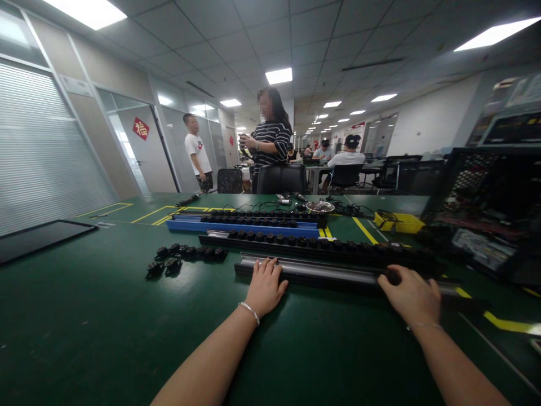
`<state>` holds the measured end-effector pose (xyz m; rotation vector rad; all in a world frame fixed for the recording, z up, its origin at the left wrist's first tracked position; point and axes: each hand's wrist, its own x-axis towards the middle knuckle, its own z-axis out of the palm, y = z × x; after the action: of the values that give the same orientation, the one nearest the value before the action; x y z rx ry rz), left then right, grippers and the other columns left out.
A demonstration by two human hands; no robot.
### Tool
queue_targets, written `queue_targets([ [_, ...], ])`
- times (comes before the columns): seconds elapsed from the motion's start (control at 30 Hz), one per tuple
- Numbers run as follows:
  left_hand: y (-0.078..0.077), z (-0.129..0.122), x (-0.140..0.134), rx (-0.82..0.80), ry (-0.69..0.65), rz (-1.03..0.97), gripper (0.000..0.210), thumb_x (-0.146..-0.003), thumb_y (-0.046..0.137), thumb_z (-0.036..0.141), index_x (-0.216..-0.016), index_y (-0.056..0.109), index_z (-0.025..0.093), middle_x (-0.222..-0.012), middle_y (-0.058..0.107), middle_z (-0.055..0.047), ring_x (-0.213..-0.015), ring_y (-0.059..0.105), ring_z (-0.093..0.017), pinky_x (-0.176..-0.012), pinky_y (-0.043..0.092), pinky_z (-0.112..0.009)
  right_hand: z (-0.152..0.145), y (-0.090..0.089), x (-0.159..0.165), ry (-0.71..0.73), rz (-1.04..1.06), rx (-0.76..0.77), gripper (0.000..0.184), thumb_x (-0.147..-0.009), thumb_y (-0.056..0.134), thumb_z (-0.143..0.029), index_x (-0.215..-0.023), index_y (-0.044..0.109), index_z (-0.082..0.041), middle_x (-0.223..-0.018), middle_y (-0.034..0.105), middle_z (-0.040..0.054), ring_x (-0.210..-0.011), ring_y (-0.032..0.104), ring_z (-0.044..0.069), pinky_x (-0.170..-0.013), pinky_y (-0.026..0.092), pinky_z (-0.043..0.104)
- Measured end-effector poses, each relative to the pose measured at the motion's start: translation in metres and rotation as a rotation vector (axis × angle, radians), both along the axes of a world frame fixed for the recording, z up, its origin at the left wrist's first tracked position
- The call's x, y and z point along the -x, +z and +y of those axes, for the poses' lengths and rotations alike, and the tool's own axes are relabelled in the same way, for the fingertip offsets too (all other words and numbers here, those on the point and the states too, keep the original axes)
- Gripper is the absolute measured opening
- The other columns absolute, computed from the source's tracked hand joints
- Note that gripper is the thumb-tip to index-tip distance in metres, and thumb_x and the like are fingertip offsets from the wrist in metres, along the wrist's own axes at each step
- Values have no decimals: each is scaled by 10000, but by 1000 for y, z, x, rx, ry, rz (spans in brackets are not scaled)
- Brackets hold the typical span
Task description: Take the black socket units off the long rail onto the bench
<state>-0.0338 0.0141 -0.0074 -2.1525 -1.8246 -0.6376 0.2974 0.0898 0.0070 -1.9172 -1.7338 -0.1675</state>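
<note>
A long black rail (325, 273) with a shiny grooved top lies across the green table in front of me. Its left end is under my left hand (264, 287), whose fingers curl over the top with the thumb on the near side. Farther right, my right hand (412, 293) is closed at the rail, pinching a small round black part (394, 277) between thumb and forefinger. Beyond lies another black rail (291, 241) carrying a row of similar black parts. Several loose black parts (172, 265) sit on the table to the left.
Behind the rails are a blue rail (240, 226), a metal bowl (320, 207), cables and a yellow tray (401, 223). A flat black panel (46, 237) lies left; an open-cased device (486, 208) stands right. Two people stand beyond the table, others sit farther back.
</note>
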Motion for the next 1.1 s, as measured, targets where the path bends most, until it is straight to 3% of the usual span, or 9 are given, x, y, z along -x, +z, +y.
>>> queue_targets([
  [1.1,0,-1,-1,2,4,-2,340,-881,436,387,-1152,513,197,-1341,477,-103,-1276,369,-275,-1084,227,-547,-2,-3,25,123,-2,-69,422,-755,402,-470,-1012,590,-191,-1004,651,85,-978,565,246,-995,280,460],
])
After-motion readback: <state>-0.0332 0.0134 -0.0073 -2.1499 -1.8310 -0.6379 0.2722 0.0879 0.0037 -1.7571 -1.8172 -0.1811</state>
